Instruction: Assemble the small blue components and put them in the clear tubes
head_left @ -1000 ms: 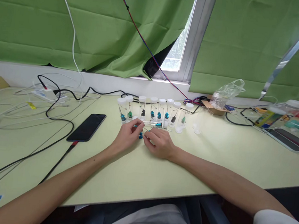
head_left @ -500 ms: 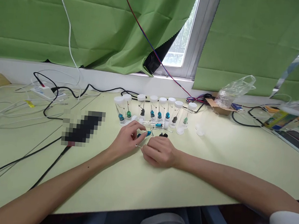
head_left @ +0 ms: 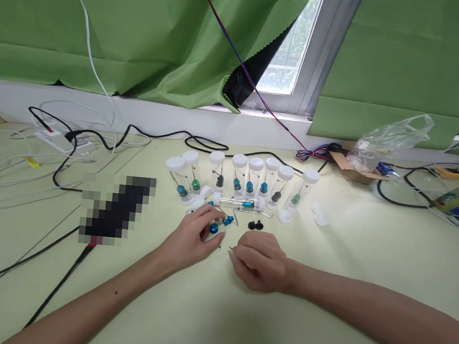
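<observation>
My left hand (head_left: 191,238) rests palm-down on the table, its thumb and fingers apart around a blue knurled metal piece (head_left: 214,228). Just beyond its fingertips is another blue metal part (head_left: 228,220), close to a bent silver hex key (head_left: 255,212). My right hand (head_left: 259,263) is closed, pinching a thin rod of which only a short tip (head_left: 231,248) shows. Between the two hands lies a tiny piece (head_left: 219,247), too small to name. Two black round parts (head_left: 256,225) sit above my right hand.
Several clear tubes with white caps (head_left: 239,160) stand in a row, holding coloured parts on wires. A capped tube (head_left: 235,202) lies before them. Loose white caps (head_left: 320,216) are to the right. Black cables (head_left: 160,132), a cardboard box (head_left: 350,169) and a plastic bag (head_left: 388,140) lie behind.
My hands have drawn apart and nearer to me, the left one opening wider. The rod between them no longer spans the gap. The camera view has shifted too.
</observation>
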`<action>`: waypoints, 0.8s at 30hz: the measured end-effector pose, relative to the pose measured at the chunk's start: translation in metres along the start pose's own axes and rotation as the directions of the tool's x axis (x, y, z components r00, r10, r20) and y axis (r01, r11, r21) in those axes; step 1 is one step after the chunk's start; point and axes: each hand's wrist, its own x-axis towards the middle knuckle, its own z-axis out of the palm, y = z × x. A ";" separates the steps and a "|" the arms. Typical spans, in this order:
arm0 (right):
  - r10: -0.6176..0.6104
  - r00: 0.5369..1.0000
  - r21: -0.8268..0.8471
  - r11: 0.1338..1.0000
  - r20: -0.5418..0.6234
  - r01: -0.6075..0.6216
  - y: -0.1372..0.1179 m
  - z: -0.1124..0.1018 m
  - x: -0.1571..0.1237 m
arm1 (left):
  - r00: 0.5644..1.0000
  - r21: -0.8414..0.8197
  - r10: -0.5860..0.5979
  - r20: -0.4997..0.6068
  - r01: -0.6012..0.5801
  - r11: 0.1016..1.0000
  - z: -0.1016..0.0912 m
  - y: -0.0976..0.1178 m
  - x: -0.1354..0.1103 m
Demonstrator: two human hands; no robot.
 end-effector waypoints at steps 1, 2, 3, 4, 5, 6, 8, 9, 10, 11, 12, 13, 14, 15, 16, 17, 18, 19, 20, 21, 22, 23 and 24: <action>0.045 0.999 0.032 0.999 -0.026 -0.044 0.000 0.000 0.001 | 1.000 -0.001 0.008 0.008 -0.008 1.000 -0.001 0.000 -0.001; 0.076 0.997 0.070 0.995 -0.033 -0.074 0.000 -0.001 0.001 | 1.000 0.001 0.012 0.015 -0.012 1.000 -0.001 0.000 -0.002; 0.106 0.994 0.101 0.990 -0.034 -0.102 0.000 -0.001 0.002 | 1.000 0.006 0.012 0.021 -0.012 1.000 -0.001 0.001 -0.003; 0.121 0.992 0.125 0.986 -0.041 -0.115 0.000 -0.001 0.002 | 0.999 0.007 0.021 0.026 -0.022 1.000 0.000 0.002 -0.004; 0.142 0.989 0.133 0.982 -0.041 -0.135 0.000 -0.001 0.002 | 0.999 0.005 0.030 0.028 -0.030 1.000 0.001 0.003 -0.006; 0.156 0.987 0.133 0.980 -0.045 -0.149 0.000 -0.001 0.002 | 0.999 0.003 0.036 0.017 -0.036 0.999 0.002 0.004 -0.007; 0.194 0.979 0.126 0.975 -0.059 -0.186 0.000 -0.001 0.002 | 0.998 -0.006 0.062 0.018 -0.062 0.998 0.005 0.008 -0.010; 0.224 0.972 0.127 0.969 -0.067 -0.214 0.000 -0.002 0.003 | 0.997 -0.012 0.073 0.026 -0.073 0.997 0.007 0.009 -0.010; 0.258 0.963 0.127 0.960 -0.071 -0.248 0.000 -0.002 0.004 | 0.997 -0.016 0.076 0.026 -0.076 0.997 0.009 0.010 -0.011; 0.297 0.952 0.123 0.950 -0.076 -0.287 0.000 -0.003 0.005 | 0.997 -0.013 0.075 0.028 -0.075 0.997 0.010 0.011 -0.011; 0.336 0.939 0.117 0.938 -0.080 -0.326 0.001 -0.003 0.006 | 0.997 -0.011 0.071 0.028 -0.070 0.997 0.012 0.012 -0.011; 0.371 0.925 0.110 0.926 -0.086 -0.361 0.001 -0.004 0.007 | 0.997 -0.013 0.069 0.025 -0.069 0.998 0.013 0.013 -0.011; 0.399 0.912 0.104 0.915 -0.093 -0.389 0.002 -0.005 0.008 | 0.998 -0.015 0.064 0.019 -0.063 0.998 0.014 0.013 -0.011; 0.416 0.904 0.102 0.908 -0.099 -0.407 0.002 -0.005 0.008 | 0.998 -0.019 0.055 0.008 -0.055 0.998 0.015 0.013 -0.010; 0.426 0.899 0.105 0.904 -0.105 -0.416 0.003 -0.006 0.008 | 0.999 -0.024 0.048 -0.001 -0.048 0.999 0.015 0.013 -0.010; 0.427 0.898 0.111 0.902 -0.102 -0.417 0.004 -0.006 0.008 | 0.999 -0.026 0.045 -0.015 -0.045 0.999 0.016 0.013 -0.009; 0.426 0.899 0.116 0.902 -0.099 -0.415 0.004 -0.006 0.008 | 0.999 -0.023 0.044 -0.032 -0.045 0.999 0.017 0.014 -0.009; 0.425 0.901 0.122 0.902 -0.088 -0.414 0.004 -0.007 0.008 | 0.998 -0.024 0.046 -0.045 -0.047 0.999 0.018 0.014 -0.009; 0.424 0.902 0.126 0.902 -0.078 -0.413 0.004 -0.007 0.007 | 0.997 -0.025 0.049 -0.054 -0.051 0.998 0.019 0.014 -0.008; 0.425 0.903 0.129 0.901 -0.069 -0.414 0.004 -0.007 0.007 | 0.997 -0.025 0.054 -0.058 -0.055 0.998 0.020 0.015 -0.008; 0.427 0.902 0.135 0.899 -0.059 -0.417 0.004 -0.006 0.006 | 0.997 -0.025 0.058 -0.057 -0.059 0.998 0.021 0.015 -0.008; 0.431 0.901 0.142 0.896 -0.052 -0.421 0.004 -0.006 0.006 | 0.997 -0.023 0.061 -0.055 -0.063 0.998 0.021 0.016 -0.008; 0.437 0.898 0.150 0.892 -0.047 -0.426 0.004 -0.006 0.006 | 0.996 -0.018 0.065 -0.055 -0.066 0.998 0.021 0.016 -0.007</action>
